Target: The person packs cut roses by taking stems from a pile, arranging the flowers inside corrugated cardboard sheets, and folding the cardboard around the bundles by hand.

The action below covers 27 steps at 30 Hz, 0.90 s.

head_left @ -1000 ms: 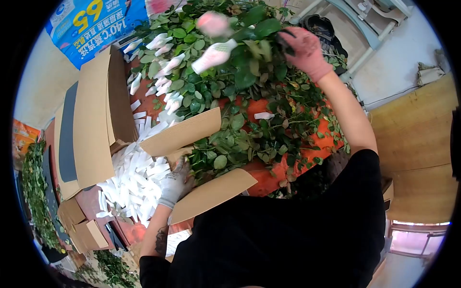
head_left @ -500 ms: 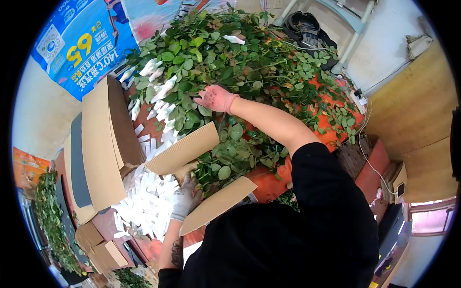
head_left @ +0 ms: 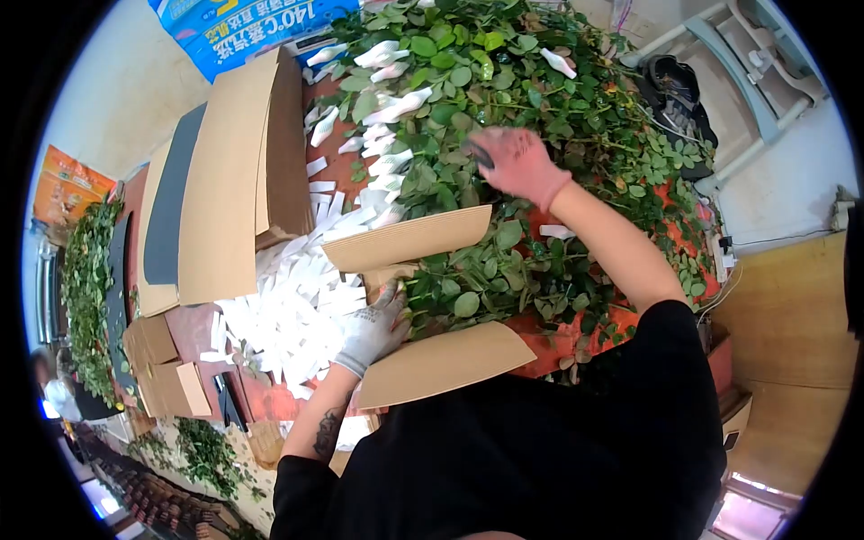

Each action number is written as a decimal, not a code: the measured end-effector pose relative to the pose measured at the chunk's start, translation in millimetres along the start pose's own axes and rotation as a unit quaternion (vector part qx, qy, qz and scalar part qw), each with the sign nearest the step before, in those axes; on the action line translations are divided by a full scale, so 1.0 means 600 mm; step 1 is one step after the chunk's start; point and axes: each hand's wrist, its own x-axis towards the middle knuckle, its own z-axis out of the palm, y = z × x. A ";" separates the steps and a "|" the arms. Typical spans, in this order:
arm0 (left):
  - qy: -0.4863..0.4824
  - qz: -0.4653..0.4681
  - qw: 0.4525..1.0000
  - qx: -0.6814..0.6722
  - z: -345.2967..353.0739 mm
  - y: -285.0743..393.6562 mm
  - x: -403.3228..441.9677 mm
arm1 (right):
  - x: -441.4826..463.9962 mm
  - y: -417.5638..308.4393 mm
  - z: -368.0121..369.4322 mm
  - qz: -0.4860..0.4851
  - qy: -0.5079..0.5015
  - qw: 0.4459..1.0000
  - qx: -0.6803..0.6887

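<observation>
My left hand (head_left: 373, 326), in a pale grey glove, lies with fingers stretched out on the brown cardboard (head_left: 438, 367), between two raised flaps. Its fingertips rest beside leafy stems (head_left: 468, 283) lying in that cardboard; I cannot tell whether they touch. White paper-like strips (head_left: 288, 328) are heaped by its wrist. My right hand (head_left: 522, 166), in a pink glove, is over the large pile of leafy cut stems (head_left: 450, 121). Its fingers are bent and blurred, with a dark patch at the tips; whether they hold anything is unclear. White-sleeved flower heads (head_left: 396, 106) stick out at the pile's left.
A tall cardboard box (head_left: 288, 153) stands left of the pile. More greenery (head_left: 85, 297) lies at the far left. A folding chair (head_left: 738, 76) with a dark bag (head_left: 675, 94) is at the back right. A white cable (head_left: 720, 292) hangs at the right.
The view has shifted, so things sit further right and higher. My right hand has turned and blurred over the foliage. My left hand stays on the cardboard. A white piece now shows below my right wrist.
</observation>
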 end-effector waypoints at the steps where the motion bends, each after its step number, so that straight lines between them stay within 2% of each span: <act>1: 0.003 0.007 1.000 0.006 0.001 0.000 0.000 | 0.023 0.006 0.003 0.007 -0.010 1.000 0.020; 2: 0.008 0.016 1.000 0.014 0.001 -0.001 0.001 | 0.047 0.011 0.016 -0.045 0.012 0.999 0.012; 4: 0.023 0.037 0.999 0.023 0.001 -0.004 0.000 | 0.075 0.013 0.095 -0.118 0.130 0.984 -0.030; 6: 0.000 0.028 0.999 0.023 -0.011 0.006 0.000 | 0.110 -0.010 0.113 -0.054 -0.068 0.987 -0.137; 8: 0.004 0.044 0.999 0.024 -0.002 0.002 0.004 | 0.115 -0.001 0.157 -0.064 -0.007 0.982 -0.179; 10: -0.006 0.010 1.000 0.021 -0.006 0.008 0.003 | 0.121 0.002 0.143 -0.051 -0.007 0.985 -0.165; 11: -0.008 0.012 1.000 0.026 0.004 -0.001 0.005 | 0.116 0.018 0.130 -0.050 -0.065 0.990 -0.118; 12: -0.008 0.016 1.000 0.022 0.005 -0.005 0.008 | 0.108 0.023 0.090 -0.048 -0.069 0.989 -0.121; 14: -0.008 0.007 1.000 0.009 0.010 -0.007 0.007 | 0.086 0.038 0.022 -0.068 0.046 0.968 -0.237; 16: -0.028 0.003 0.999 0.028 0.002 0.003 0.006 | 0.082 0.085 -0.039 -0.055 0.219 0.939 -0.257; 18: -0.024 0.019 0.999 0.043 -0.002 0.001 0.009 | 0.074 0.093 -0.167 0.085 0.213 0.959 -0.165; 20: -0.013 0.038 0.997 0.064 0.005 -0.007 0.010 | 0.070 0.150 -0.214 0.206 0.280 0.906 -0.242; 21: -0.003 0.053 0.995 0.082 0.008 -0.010 0.009 | 0.054 0.156 -0.235 0.208 0.281 0.905 -0.241; 24: -0.020 0.032 0.998 0.049 0.005 -0.007 0.007 | 0.032 0.156 -0.306 0.049 0.477 0.846 -0.232; 25: -0.016 0.028 0.998 0.049 0.000 -0.004 0.006 | 0.018 0.126 -0.337 0.076 0.439 0.875 -0.189; 26: -0.024 0.021 0.999 0.041 -0.005 0.001 0.004 | 0.009 0.146 -0.350 0.032 0.498 0.826 -0.263; 27: -0.034 0.014 0.999 0.031 -0.007 0.004 0.004 | -0.007 0.166 -0.364 0.069 0.493 0.834 -0.236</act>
